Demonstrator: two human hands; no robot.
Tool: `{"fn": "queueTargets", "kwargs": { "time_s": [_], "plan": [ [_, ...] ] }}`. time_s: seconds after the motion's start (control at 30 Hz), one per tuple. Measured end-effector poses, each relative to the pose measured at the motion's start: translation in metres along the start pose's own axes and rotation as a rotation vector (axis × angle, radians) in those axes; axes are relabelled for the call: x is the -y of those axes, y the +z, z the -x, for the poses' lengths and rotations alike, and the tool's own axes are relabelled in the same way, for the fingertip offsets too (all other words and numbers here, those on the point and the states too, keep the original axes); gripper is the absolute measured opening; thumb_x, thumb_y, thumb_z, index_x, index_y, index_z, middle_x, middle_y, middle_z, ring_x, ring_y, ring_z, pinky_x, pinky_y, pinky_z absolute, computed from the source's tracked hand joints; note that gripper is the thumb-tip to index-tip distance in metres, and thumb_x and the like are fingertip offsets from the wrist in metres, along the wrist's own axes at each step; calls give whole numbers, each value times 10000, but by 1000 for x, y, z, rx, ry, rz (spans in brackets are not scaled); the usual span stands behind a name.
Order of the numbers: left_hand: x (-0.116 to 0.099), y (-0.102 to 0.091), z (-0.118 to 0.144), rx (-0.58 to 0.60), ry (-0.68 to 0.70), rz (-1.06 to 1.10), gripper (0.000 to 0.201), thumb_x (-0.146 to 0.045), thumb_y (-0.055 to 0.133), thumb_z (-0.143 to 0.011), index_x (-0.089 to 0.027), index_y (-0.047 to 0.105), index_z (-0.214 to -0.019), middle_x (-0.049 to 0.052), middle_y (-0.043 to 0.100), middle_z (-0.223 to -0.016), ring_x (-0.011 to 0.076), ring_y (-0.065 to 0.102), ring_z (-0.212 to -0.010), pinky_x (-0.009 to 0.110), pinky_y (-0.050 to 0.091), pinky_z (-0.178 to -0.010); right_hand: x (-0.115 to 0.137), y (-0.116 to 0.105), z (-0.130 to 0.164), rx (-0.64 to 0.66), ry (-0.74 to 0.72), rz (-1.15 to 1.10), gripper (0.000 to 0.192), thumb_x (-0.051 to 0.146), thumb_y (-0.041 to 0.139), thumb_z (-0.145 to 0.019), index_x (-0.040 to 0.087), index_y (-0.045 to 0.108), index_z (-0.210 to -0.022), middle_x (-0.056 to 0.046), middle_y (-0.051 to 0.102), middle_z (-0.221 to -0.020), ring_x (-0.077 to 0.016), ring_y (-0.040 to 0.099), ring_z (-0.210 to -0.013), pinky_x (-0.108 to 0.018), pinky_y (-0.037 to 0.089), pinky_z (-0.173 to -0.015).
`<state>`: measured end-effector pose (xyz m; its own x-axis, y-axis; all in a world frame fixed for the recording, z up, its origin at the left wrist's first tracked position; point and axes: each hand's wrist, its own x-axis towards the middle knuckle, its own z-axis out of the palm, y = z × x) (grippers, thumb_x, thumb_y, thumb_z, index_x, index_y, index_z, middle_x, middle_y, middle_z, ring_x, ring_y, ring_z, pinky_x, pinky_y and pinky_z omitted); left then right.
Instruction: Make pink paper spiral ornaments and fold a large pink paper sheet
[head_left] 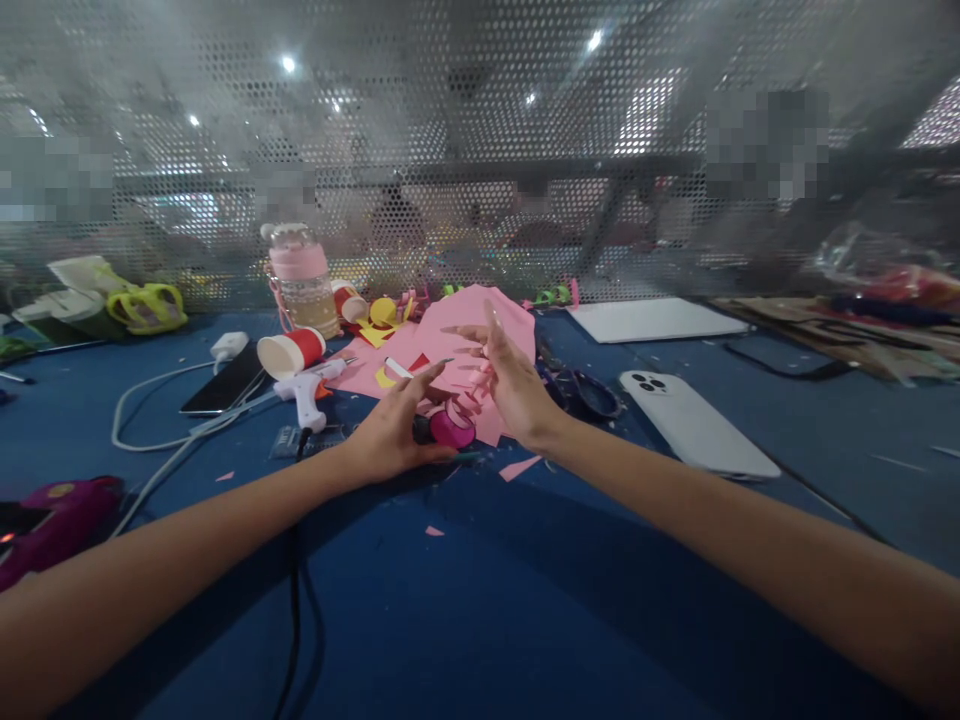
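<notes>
Two bare hands meet at mid-frame over a blue felt-like table point(480, 600). Left hand point(394, 435) rests curled on a round magenta tape roll point(452, 428), its fingers closed about it. Right hand point(510, 385), fingers spread loosely, touches curly pink paper strips point(471, 392) just above the roll, before a flat pink paper sheet point(480, 320).

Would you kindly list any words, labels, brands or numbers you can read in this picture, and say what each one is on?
None can be read.
White phone: back shows only camera lenses, no legible mark.
Bottle: pink band, no readable label.
Glue gun: any marking too small and blurred.
Red-and-white cup: no print visible.
Pink paper: blank.
</notes>
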<state>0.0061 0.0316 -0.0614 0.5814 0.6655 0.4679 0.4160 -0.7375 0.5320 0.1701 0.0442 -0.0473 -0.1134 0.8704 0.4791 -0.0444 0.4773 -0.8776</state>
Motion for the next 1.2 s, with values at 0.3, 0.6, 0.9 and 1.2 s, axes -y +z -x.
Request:
{"fn": "queueTargets", "kwargs": {
  "time_s": [0.3,0.6,0.9,1.2],
  "plan": [
    [3,2,1,54,77,-126,927,-381,702,-616,-152,161,-1334,167,497,-1203,281,453,-1112,456,334,-956,-1,-44,-29,-10,-25,108,669,716,121,-750,320,506,-1128,-64,570,-1023,-201,550,-826,-377,427,-695],
    [0,0,1,61,21,-121,856,-354,693,-636,-150,220,-1320,146,534,-1153,266,486,-1057,431,369,-927,8,-39,-21,67,-7,85,696,757,149,-709,331,490,-1142,-73,547,-1101,-238,527,-902,-430,407,-746],
    [-4,-2,-3,-27,-175,172,659,-340,660,-673,-163,366,-1235,120,592,-1072,220,535,-1016,407,369,-927,22,-4,-5,28,5,-54,617,682,135,-781,310,519,-1089,-55,570,-1077,-214,523,-960,-416,416,-759],
    [-1,5,-11,-129,-326,491,306,-361,663,-636,-130,536,-793,49,621,-809,147,587,-783,281,457,-732,22,5,0,45,17,-143,474,602,242,-813,260,518,-989,-70,549,-1117,-223,506,-1019,-406,435,-774]
  ]
}}
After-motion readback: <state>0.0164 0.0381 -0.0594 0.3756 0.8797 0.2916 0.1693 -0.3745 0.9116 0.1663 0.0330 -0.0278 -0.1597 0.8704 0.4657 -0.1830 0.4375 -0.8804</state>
